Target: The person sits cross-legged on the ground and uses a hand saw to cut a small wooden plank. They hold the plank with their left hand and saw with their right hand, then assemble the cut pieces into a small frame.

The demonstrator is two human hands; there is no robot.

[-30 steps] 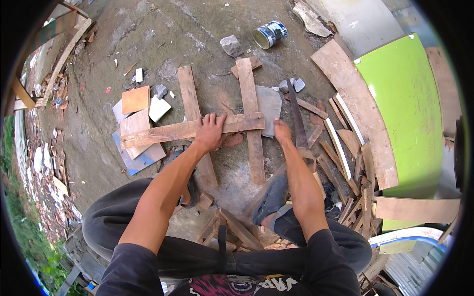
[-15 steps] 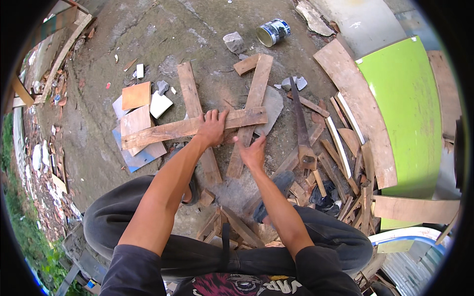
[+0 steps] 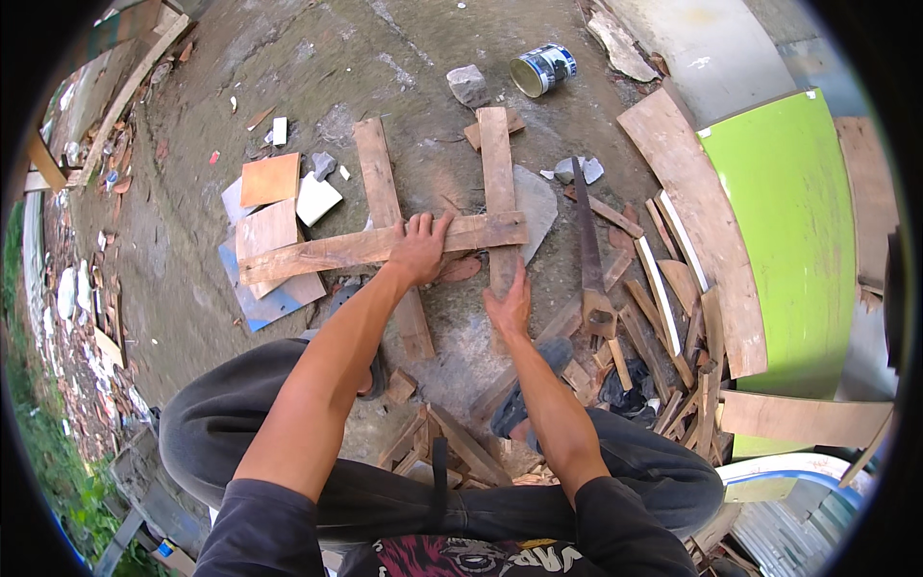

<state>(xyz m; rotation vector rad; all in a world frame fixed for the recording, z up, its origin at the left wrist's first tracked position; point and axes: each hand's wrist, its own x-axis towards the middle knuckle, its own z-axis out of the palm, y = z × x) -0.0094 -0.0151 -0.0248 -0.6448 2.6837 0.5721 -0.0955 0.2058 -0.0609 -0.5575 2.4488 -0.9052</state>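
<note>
A long weathered wooden board (image 3: 327, 254) lies crosswise over two other boards. My left hand (image 3: 420, 248) presses on it near its middle, fingers curled over the far edge. Beneath its right end runs the right-hand wooden board (image 3: 497, 159), now nearly straight away from me. My right hand (image 3: 510, 306) grips that lower board on its near part, thumb on the left side and fingers along the right edge. The left-hand wooden board (image 3: 378, 173) passes under the crosswise one at a slant, close to my left hand. The hand hides part of that crossing.
A handsaw (image 3: 587, 240) lies right of the boards, beside scrap wood (image 3: 663, 337). Tile and panel pieces (image 3: 269, 183) lie at left. Farther off are a tipped paint can (image 3: 543, 70) and a stone (image 3: 468, 87). A green panel (image 3: 779, 231) stands far right.
The right-hand board has swung from a slant to nearly square with the crosswise board. My right hand has moved slightly right and nearer, onto that board. My left hand stays on the crosswise board.
</note>
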